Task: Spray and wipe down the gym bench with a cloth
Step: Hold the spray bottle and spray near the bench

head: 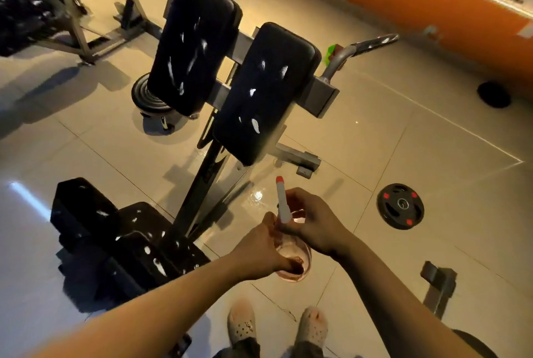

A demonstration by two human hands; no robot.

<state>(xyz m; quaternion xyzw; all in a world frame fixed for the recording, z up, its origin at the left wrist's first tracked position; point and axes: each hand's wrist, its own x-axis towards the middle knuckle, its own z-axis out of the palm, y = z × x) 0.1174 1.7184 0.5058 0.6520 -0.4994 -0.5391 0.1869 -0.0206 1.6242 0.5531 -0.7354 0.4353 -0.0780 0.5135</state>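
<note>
Hands in joint grip on pinkish spray bottle; black bench pads white-flecked, perhaps foam.

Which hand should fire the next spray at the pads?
Likely the right hand: it grips the bottle at its sprayer head, aimed toward the pads; the left hand only steadies the body.

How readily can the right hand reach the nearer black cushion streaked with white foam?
Probably yes, once freed: nothing stands between right hand and cushion, but it grips the white red-tipped sprayer of the clear bottle.
</note>
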